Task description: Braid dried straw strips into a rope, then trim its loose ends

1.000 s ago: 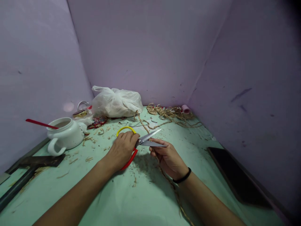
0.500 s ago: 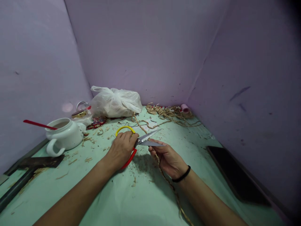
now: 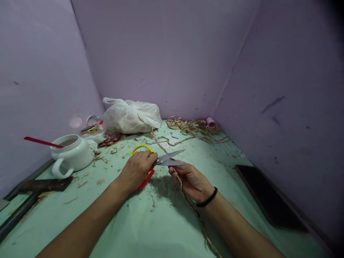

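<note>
My left hand [image 3: 137, 169] is closed on the handles of a pair of scissors [image 3: 161, 161], one handle yellow, the other red. The steel blades point right, slightly apart, just above my right hand [image 3: 191, 181]. My right hand, with a black band at the wrist, is closed on a brown twisted jute cord [image 3: 192, 208]. The cord runs from under my right arm through the fingers, past the blades, toward a tangle of cord [image 3: 192, 128] at the back.
On the pale green table [image 3: 161, 222] stand a white mug [image 3: 70, 154] with a red stick, a white plastic bag [image 3: 131, 116], a pink spool [image 3: 210, 122] and scattered fibre scraps. A dark flat slab [image 3: 264, 195] lies right; a dark tool [image 3: 32, 191] lies left. Purple walls enclose three sides.
The scissor blades have come closer together and both hands have shifted slightly left. The view has tilted a little.
</note>
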Tool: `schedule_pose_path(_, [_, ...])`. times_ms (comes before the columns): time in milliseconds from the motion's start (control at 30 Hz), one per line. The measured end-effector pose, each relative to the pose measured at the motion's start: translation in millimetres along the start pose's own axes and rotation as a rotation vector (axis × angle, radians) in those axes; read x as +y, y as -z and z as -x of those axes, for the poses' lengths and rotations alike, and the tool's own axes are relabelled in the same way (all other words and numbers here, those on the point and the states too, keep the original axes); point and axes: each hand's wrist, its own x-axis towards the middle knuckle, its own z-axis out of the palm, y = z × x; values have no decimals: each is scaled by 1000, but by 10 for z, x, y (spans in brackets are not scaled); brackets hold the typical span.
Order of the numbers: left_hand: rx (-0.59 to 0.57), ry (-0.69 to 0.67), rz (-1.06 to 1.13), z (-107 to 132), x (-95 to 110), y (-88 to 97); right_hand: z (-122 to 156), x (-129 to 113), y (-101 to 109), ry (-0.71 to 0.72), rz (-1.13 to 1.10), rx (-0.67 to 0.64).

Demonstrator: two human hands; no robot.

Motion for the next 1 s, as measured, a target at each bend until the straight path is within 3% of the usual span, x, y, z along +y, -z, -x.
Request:
schedule_pose_path(333, [-26, -43, 108, -48, -57, 48, 50, -38, -92, -6, -9, 124])
schedule_pose_path(533, [15, -56, 204, -20, -100, -1, 29, -40, -26, 41, 37, 49])
schedule_pose_path(633, [70, 94, 460, -14, -84, 21, 30, -26, -23, 51, 56, 69])
schedule_pose_path(733, [190, 420, 838, -32, -53, 46, 30, 28, -30, 28, 57, 50])
schedule_pose_path(833, [230, 694, 1332, -73, -16, 53, 32, 116, -34, -22, 98, -30])
schedule_pose_path(900, [213, 788, 1605, -99, 13, 46, 38, 179, -33, -77, 144, -98])
schedule_pose_path(1000, [171, 853, 1821, -124, 71, 31, 49, 256, -24, -189, 195, -196])
